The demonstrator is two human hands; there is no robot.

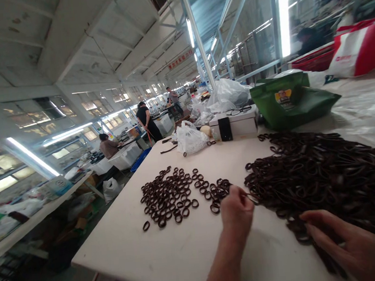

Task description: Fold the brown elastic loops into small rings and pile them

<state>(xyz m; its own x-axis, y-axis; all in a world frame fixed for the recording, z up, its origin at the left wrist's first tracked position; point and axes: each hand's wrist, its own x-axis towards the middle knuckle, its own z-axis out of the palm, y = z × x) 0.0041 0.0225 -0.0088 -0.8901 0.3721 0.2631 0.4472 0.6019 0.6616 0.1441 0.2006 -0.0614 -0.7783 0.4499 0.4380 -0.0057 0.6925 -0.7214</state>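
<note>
Brown strips (326, 167) lie partly hidden behind the blurred right hand (355, 246).

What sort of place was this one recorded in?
Most likely a factory workshop: rows of tube lights, a person seated at a workstation further back, and many small dark rings on the near table.

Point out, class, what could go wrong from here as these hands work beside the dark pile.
The left hand is right beside a cluster of small rings, so it might knock them out of place. That cluster also lies close to the large dark pile, so pieces could perhaps mix. The right hand is at the pile's near edge, where loose pieces might get dragged across the table.
</note>
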